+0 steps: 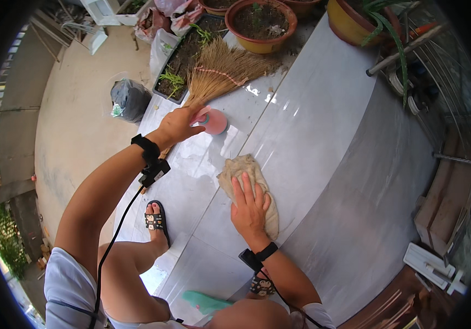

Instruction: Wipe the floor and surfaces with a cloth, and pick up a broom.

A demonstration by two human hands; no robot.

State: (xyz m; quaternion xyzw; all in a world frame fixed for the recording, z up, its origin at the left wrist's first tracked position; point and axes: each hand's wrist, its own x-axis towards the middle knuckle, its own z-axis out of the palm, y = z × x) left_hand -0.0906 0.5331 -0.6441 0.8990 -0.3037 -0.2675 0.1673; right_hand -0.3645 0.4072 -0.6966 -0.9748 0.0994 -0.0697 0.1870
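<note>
My left hand is closed around the head of a pink spray bottle, which stands on the wet grey-white tiles. Its fingers are partly hidden behind the bottle's head. A straw broom lies just beyond, its handle passing under my left forearm. My right hand rests flat on a crumpled beige cloth, fingers extended and slightly apart, not curled around it. The cloth is spread on the tiles and reaches back beside my right wrist.
A soil-filled planter borders the broom. Clay-coloured pots stand at the back, a potted aloe farther right. Left of the tiles is a dark plastic bag. Metal rods and a long box line the right side.
</note>
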